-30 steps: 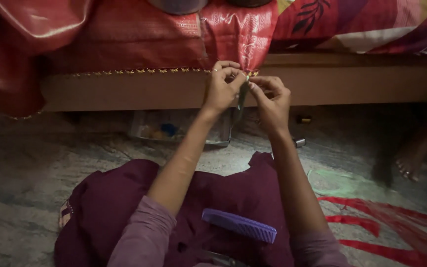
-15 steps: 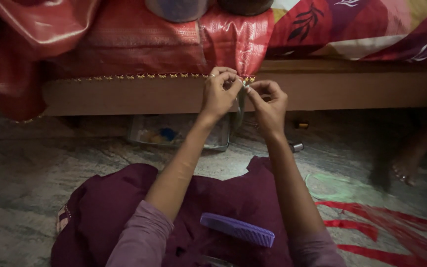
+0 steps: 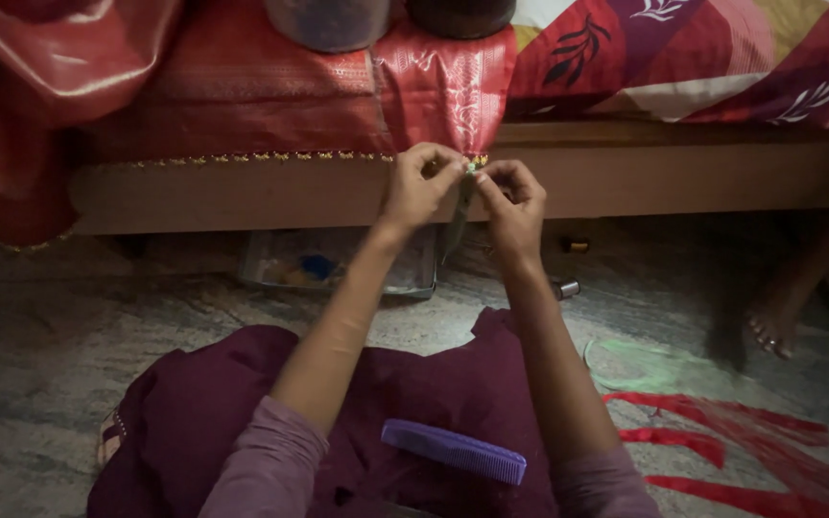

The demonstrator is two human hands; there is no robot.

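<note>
A red shiny cloth [image 3: 271, 91] hangs over the edge of a wooden bed frame [image 3: 242, 197], its lower hem trimmed with small gold tassels [image 3: 271, 156]. My left hand [image 3: 416, 187] pinches the hem at its right end. My right hand [image 3: 510, 201] pinches close beside it, fingertips nearly touching the left. A thin bundle of threads [image 3: 457, 216] hangs down between the two hands. A purple comb [image 3: 453, 451] lies on the maroon fabric across my lap.
A clear plastic box [image 3: 338, 264] sits on the stone floor under the bed edge. Red cloth strips [image 3: 722, 432] lie at the right, near another person's bare foot [image 3: 769, 331]. Two containers [image 3: 328, 21] stand on the bed.
Both hands have stayed at the hem, with only small finger movements. The view has shifted slightly.
</note>
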